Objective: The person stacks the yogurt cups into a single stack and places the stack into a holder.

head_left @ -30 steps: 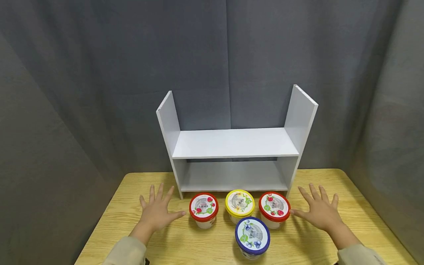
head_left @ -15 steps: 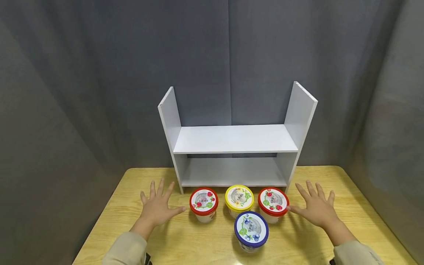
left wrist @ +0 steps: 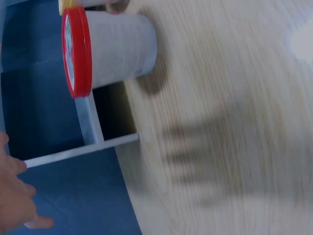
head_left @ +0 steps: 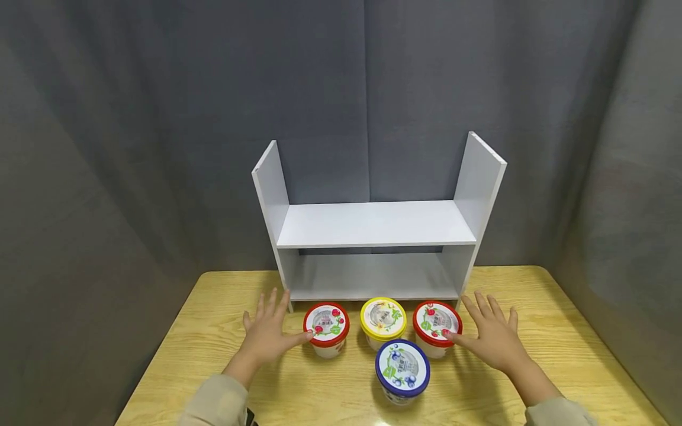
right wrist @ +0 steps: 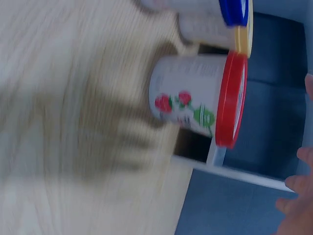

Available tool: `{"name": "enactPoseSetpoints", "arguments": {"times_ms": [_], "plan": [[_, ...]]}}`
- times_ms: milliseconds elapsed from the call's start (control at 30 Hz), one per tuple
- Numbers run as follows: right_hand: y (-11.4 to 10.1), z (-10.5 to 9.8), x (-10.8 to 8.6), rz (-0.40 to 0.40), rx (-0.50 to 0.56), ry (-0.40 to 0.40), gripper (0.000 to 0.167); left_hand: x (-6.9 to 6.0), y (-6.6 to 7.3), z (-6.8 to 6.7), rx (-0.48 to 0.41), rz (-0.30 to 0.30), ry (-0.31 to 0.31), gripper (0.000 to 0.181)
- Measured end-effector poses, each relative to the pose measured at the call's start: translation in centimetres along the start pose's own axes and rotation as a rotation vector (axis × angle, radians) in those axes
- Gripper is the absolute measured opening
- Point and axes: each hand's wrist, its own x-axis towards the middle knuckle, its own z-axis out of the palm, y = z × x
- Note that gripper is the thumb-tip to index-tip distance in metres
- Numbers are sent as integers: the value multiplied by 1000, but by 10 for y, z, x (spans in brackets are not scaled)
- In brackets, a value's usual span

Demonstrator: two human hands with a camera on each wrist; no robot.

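Two red-lidded tubs stand on the table, the left red-lidded tub [head_left: 326, 325] and the right red-lidded tub [head_left: 437, 324], both with berry pictures. Between them is a yellow-lidded tub [head_left: 383, 319], and nearer me a blue-lidded tub [head_left: 402, 370]. My left hand [head_left: 269, 334] hovers beside the left red tub, fingers spread, its thumb tip at the lid's edge. On the other side my right hand [head_left: 495, 337] is spread too, thumb tip overlapping the right lid's rim in the head view. Whether either thumb touches a lid I cannot tell. Neither hand holds anything.
A white two-level shelf [head_left: 375, 225] stands behind the tubs at the back of the wooden table [head_left: 213, 319]. Its side panels rise above the upper board. Grey curtains [head_left: 160, 148] hang behind and at both sides.
Both hands have moved inward, the left to the right and the right to the left, closer to the red-lidded tubs. The tubs stay in place; the head view has shifted slightly.
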Motion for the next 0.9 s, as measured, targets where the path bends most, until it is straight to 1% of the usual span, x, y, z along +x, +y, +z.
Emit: {"name": "enactPoseSetpoints", "arguments": {"times_ms": [167,300,567,767,900], "plan": [[-16,13,-6,-9,46,26,86,0,7,9,-78,0,-3,105],[-27,23,-12,-24,88,61,87,0,10,19,-148,4,33,108],[-45,39,-24,-65,190,118,87,-1,14,38,-293,-32,75,112],[-59,49,-33,-75,269,137,85,-3,14,48,-342,-46,111,110],[-64,55,-37,-83,333,148,83,-4,15,53,-391,-67,111,108]]}}
